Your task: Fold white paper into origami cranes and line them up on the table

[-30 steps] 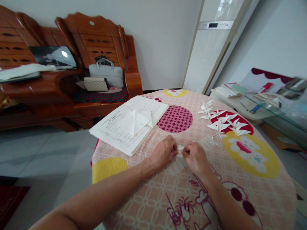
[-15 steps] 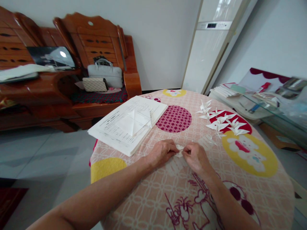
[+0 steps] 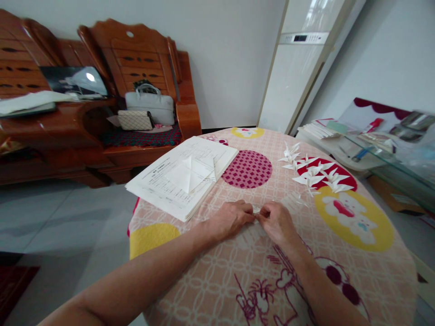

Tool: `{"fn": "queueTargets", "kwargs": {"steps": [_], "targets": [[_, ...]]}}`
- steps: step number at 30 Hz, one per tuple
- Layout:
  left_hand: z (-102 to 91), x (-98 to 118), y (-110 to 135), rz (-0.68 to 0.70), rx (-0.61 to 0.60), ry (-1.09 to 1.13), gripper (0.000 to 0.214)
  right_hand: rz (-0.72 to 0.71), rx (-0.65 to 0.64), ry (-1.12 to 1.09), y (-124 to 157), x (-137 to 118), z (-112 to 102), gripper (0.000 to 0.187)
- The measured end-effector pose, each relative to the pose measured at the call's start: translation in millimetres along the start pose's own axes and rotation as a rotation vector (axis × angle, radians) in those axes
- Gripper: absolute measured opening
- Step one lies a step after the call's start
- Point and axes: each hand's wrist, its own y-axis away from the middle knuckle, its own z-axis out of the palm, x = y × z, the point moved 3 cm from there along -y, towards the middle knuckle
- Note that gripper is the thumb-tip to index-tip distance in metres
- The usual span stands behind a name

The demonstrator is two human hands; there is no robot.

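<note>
Between my two hands, just above the patterned tablecloth (image 3: 210, 280), is a small piece of folded white paper (image 3: 256, 209), mostly covered by my fingers. My left hand (image 3: 236, 216) pinches its left side with the fingers curled. From the other side my right hand (image 3: 276, 221) grips it between thumb and fingertips. The hands nearly touch each other. Several white paper cranes (image 3: 314, 170) lie in a group to the right, beyond my right hand. Folded white paper sheets (image 3: 192, 174) rest on a thick stack of printed papers (image 3: 159, 181) to the left.
A clear plastic piece (image 3: 295, 199) lies by my right hand. Beyond the round table stand a carved wooden bench (image 3: 188, 117) with bags (image 3: 149, 106) and a tall white cabinet unit (image 3: 288, 81). On the right, a glass-topped side table (image 3: 401, 163) holds papers and other items.
My hands have drawn slightly closer together, and less of the folded paper shows between them. The cranes and the stack of papers stay where they were.
</note>
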Motion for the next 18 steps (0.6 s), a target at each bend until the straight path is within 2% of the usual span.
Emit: {"fn": "queueTargets", "kwargs": {"steps": [9, 18], "targets": [[-4.1, 4, 3, 0.091, -0.029, -0.092, 0.016, 0.109, -0.058, -0.12, 1, 3, -8, 0.013], [-10.2, -4, 7, 0.088, -0.039, 0.006, 0.019, 0.106, -0.042, -0.203, 4, 14, -5, 0.015]]}}
